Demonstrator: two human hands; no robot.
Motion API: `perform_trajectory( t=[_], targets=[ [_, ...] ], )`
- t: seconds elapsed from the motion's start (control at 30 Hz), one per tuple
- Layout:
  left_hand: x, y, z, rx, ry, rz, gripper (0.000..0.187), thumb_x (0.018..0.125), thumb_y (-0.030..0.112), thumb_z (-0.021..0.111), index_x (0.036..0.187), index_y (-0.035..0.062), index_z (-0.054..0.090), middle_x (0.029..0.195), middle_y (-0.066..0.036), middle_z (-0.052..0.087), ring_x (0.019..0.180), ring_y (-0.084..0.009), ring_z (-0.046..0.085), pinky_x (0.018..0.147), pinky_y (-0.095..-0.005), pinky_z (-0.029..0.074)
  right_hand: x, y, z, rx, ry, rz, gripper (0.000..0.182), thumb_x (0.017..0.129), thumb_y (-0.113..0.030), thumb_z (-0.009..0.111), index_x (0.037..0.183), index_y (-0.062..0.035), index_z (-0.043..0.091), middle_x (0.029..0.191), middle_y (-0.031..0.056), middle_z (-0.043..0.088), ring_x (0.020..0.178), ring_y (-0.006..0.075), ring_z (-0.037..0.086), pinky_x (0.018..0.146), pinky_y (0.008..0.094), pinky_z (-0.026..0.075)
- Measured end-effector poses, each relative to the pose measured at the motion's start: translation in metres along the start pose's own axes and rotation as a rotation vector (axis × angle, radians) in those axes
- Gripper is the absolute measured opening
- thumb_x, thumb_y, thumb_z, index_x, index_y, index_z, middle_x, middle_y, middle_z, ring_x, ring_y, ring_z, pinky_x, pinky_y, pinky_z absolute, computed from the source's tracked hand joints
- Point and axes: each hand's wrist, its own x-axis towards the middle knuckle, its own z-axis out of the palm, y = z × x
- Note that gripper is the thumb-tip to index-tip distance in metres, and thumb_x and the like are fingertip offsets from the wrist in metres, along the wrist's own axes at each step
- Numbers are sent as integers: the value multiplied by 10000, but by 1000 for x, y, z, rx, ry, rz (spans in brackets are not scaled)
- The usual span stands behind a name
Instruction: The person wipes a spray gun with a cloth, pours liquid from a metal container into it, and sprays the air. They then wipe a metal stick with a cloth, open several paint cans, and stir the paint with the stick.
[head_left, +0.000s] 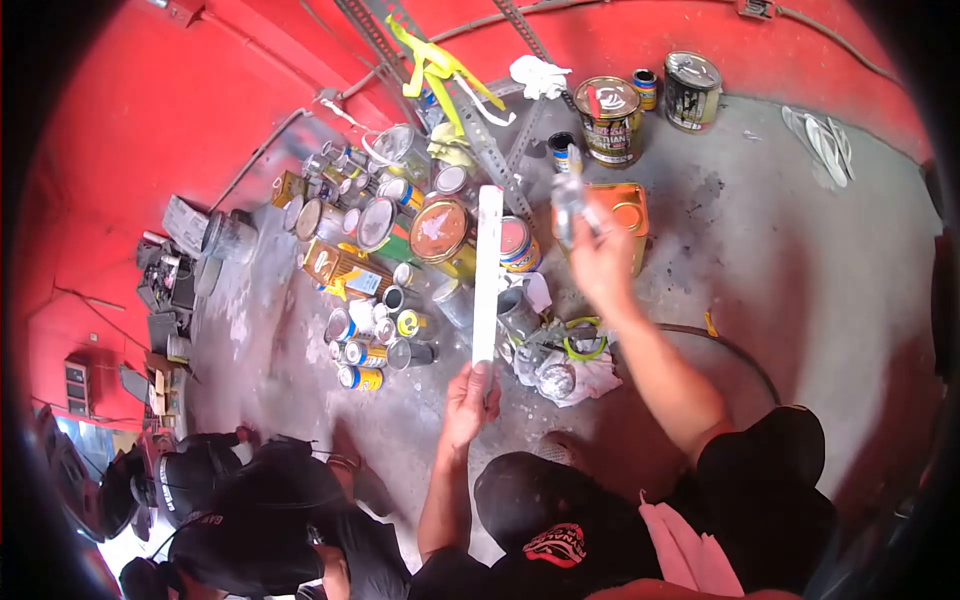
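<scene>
Stick (487, 280) and blurred object (570, 205) held up over a grey floor (850, 260) crowded with paint cans (360, 355).
The person's left hand (470, 400) pinches the lower end of the long white stick between thumb and fingers, its far end pointing away from the body; the right hand (605, 265) is closed around the blurred object, too smeared to identify, in front of an orange-topped square tin (630, 210). To the left of the stick stands a large tin with a copper-coloured lid (440, 230) among smaller containers; below the right hand lies a bundle of pale rags (590, 385) near a yellow-green ring (588, 340). White flip-flops (825, 145) lie well apart, toward the red wall (830, 40). Another person (260, 510) in black is at lower left.
</scene>
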Motion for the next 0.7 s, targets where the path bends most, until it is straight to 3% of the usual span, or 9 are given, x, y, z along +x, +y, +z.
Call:
perform_trajectory(
  t=[0.17, 0.23, 0.27, 0.37, 0.43, 0.53, 0.57, 0.63, 0.7],
  targets=[
    [6, -15, 31, -6, -46, -58, 339, 1035, 379, 380, 946, 76, 503, 555, 10, 403, 418, -76, 346, 375, -244, 305, -49, -31, 58, -50, -36, -157, 447, 944, -177, 574, 1337, 21, 492, 1398, 260, 445, 1290, 313, 475, 1004, 398, 413],
    [11, -25, 28, -124, -27, -43, 332, 1039, 374, 368, 935, 79, 480, 533, 11, 377, 398, -81, 324, 363, -251, 295, -42, -18, 48, -68, -204, -61, 471, 959, -243, 563, 1346, 15, 481, 1413, 274, 420, 1277, 326, 482, 997, 394, 416],
    [10, -26, 29, -140, -26, -44, 329, 1042, 370, 357, 922, 83, 463, 518, 13, 358, 385, -86, 311, 357, -255, 287, -36, -17, 43, 121, -308, 163, 488, 962, -261, 561, 1357, 12, 468, 1415, 259, 416, 1247, 318, 501, 974, 379, 439],
    [5, -24, 33, -131, -58, -23, 331, 1029, 392, 394, 902, 95, 467, 507, 14, 340, 387, -96, 320, 360, -273, 283, -35, 9, 49, 13, -322, 19, 483, 981, -254, 533, 1370, 8, 419, 1221, 193, 552, 1036, 207, 615, 777, 325, 539],
    [8, -20, 37, -80, -53, -26, 338, 1029, 396, 393, 902, 91, 468, 509, 16, 352, 392, -90, 333, 361, -269, 290, -33, 9, 60, 511, -119, 188, 438, 984, -239, 518, 1319, 15, 395, 967, 170, 635, 823, 130, 663, 603, 315, 541],
    [26, -32, 34, -71, 75, 64, 332, 1031, 378, 392, 916, 79, 476, 526, 12, 401, 406, -82, 371, 370, -256, 310, -86, 14, 56, 66, -296, 207, 369, 930, -223, 583, 1198, 6, 475, 786, 195, 652, 744, 231, 686, 607, 377, 512],
    [31, -24, 38, -64, 139, 134, 322, 1034, 360, 392, 912, 76, 483, 536, 12, 431, 414, -81, 391, 377, -252, 323, -109, 13, 61, -88, -298, 40, 324, 927, -221, 581, 1154, 3, 523, 761, 175, 651, 734, 255, 684, 621, 383, 504],
    [34, -10, 38, -53, 201, 203, 314, 1036, 341, 391, 908, 72, 490, 547, 12, 461, 421, -81, 410, 385, -248, 336, -108, 28, 69, 89, -271, 176, 291, 928, -221, 576, 1114, 1, 552, 765, 173, 651, 724, 269, 677, 640, 390, 499],
    [24, -11, 33, 118, 31, -20, 327, 1036, 341, 383, 904, 63, 491, 539, 16, 455, 418, -82, 413, 384, -247, 341, -91, 34, 68, 138, -148, 255, 227, 929, -192, 569, 1059, -6, 586, 771, 151, 663, 661, 232, 652, 598, 370, 490]
  ],
)
